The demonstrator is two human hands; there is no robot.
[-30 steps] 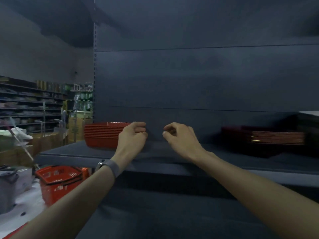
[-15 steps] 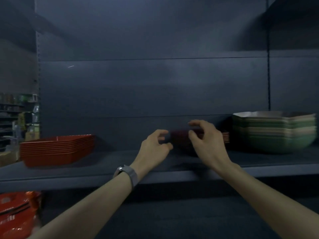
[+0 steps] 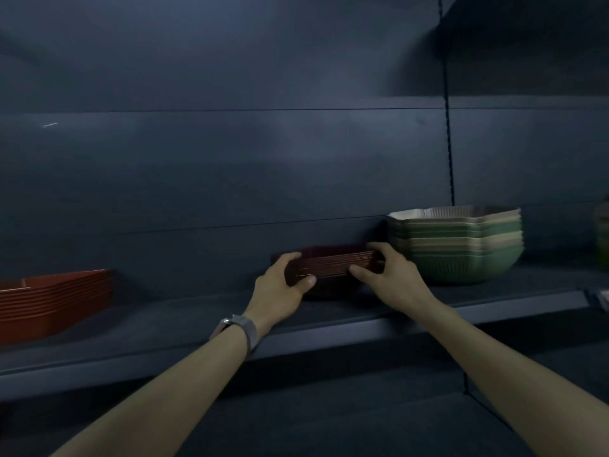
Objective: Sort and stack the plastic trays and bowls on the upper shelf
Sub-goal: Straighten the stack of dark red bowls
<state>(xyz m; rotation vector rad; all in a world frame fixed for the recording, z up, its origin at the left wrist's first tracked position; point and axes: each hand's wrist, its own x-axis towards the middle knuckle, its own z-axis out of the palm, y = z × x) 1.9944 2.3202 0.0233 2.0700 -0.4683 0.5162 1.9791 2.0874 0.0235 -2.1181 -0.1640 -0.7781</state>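
A stack of dark maroon trays (image 3: 333, 266) sits at the middle of the dark upper shelf (image 3: 329, 328). My left hand (image 3: 280, 285) grips its left end, thumb on the front. My right hand (image 3: 389, 275) grips its right end, fingers over the top edge. Right of it, close beside, stands a stack of green and beige ribbed bowls (image 3: 458, 245). A stack of red trays (image 3: 52, 301) rests at the shelf's far left.
The shelf's back panel (image 3: 263, 176) rises behind everything. A vertical upright (image 3: 447, 127) divides the bays at the right. Another green item (image 3: 603, 239) shows at the right edge. A lower shelf surface (image 3: 329, 423) lies below my arms.
The view has swung right, away from the red trays. Both hands moved from empty air onto the ends of the maroon tray stack and now hold it.
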